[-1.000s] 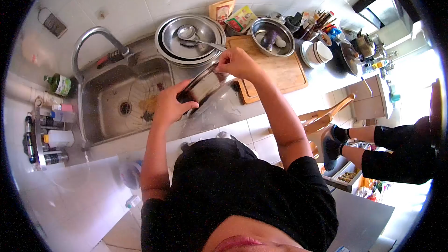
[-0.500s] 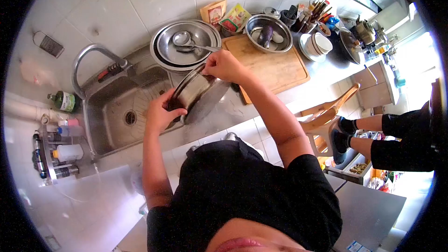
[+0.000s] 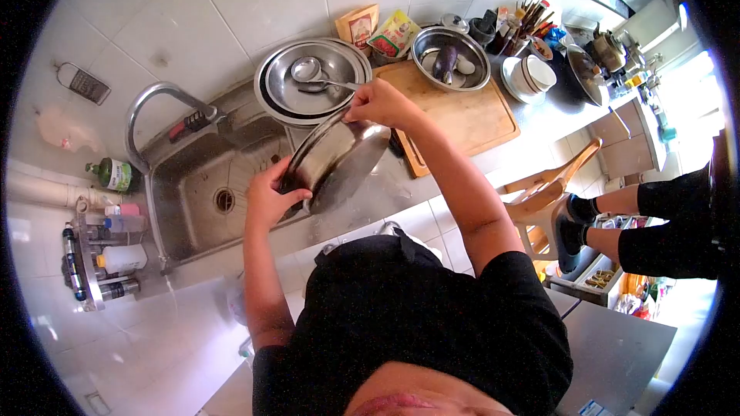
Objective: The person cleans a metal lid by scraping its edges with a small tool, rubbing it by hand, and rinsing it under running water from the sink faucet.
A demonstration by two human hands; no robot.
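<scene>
Both hands hold a stainless steel basin (image 3: 339, 160) on its side at the sink's right edge. Its shiny wall and bottom face me; the inside is turned away and hidden. My left hand (image 3: 271, 194) grips the lower left rim, thumb on the outside. My right hand (image 3: 378, 105) pinches the upper rim. Just beyond, nested steel bowls (image 3: 266, 96) hold a ladle (image 3: 306, 70), its handle pointing towards my right hand. Beneath and right of that hand lies a wooden cutting board (image 3: 462, 127).
The sink (image 3: 177, 223) with its curved faucet (image 3: 142, 104) is on the left. On the board's far side stands a steel bowl (image 3: 479, 77) with an eggplant (image 3: 445, 64). Stacked white bowls (image 3: 539, 75) stand farther right. Another person's feet (image 3: 570, 219) rest on a stool at right.
The basin has turned slightly in my hands, so more of its outer bottom shows. Both hands keep their hold on the rim. The whole view has shifted a little.
</scene>
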